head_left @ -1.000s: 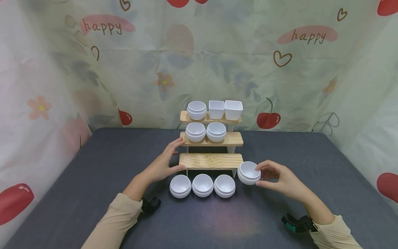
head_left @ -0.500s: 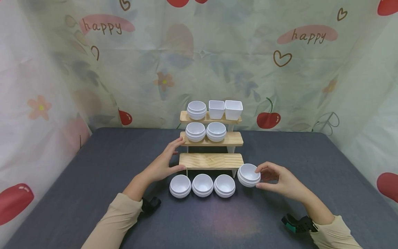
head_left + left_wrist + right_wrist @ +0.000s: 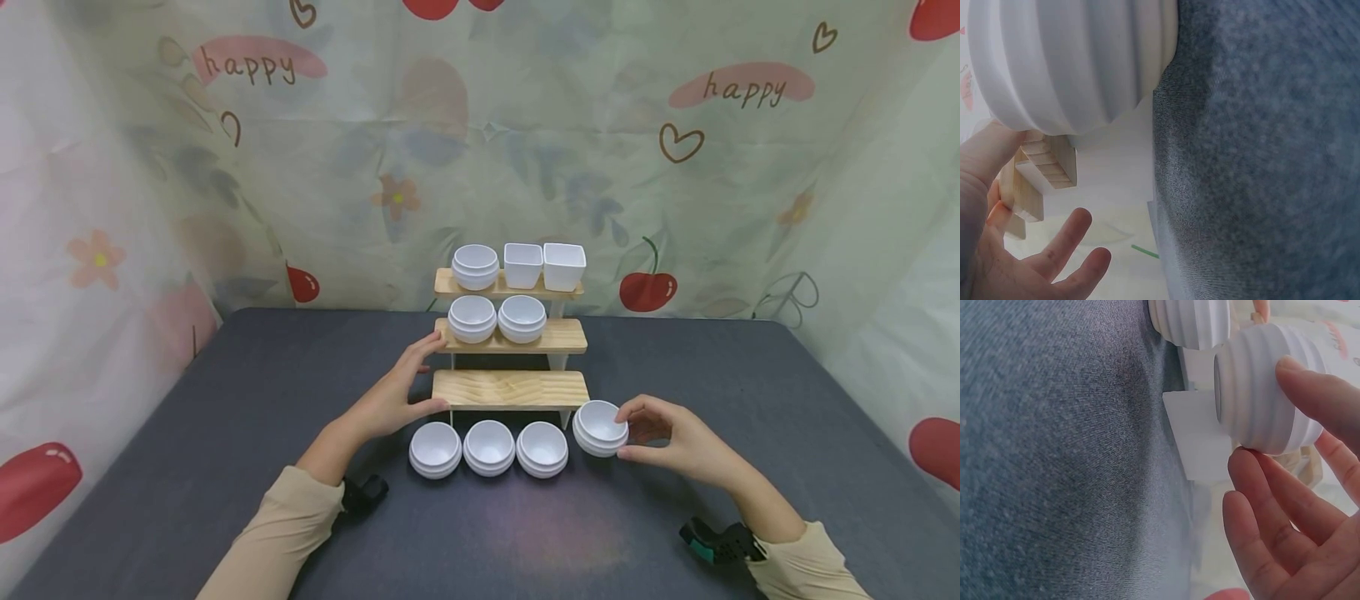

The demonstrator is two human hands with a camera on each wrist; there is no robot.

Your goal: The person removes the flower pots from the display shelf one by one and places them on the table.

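My right hand [image 3: 671,433] pinches a white ridged round bowl [image 3: 600,429] just off the right end of the lowest wooden shelf [image 3: 510,390]. In the right wrist view the thumb lies on one side of the bowl [image 3: 1266,394] and fingers on the other, its base raised off the cloth. Along the left side of the three-tier stand, my left hand [image 3: 393,396] has its fingertips at the middle shelf [image 3: 566,337] and its thumb at the lowest one. Three matching bowls [image 3: 489,448] stand in a row before the stand; one ridged bowl [image 3: 1079,62] looms near my left thumb.
Two round bowls [image 3: 522,319] sit on the middle shelf. The top shelf [image 3: 442,283] carries one round bowl [image 3: 475,267] and two square bowls [image 3: 564,267]. Dark grey cloth [image 3: 315,350] covers the table, and a printed curtain [image 3: 525,167] hangs behind it.
My right hand and its bowl have sunk slightly toward the front, from beside the lowest shelf's end to a bit below it. The left hand and the other bowls stay put.
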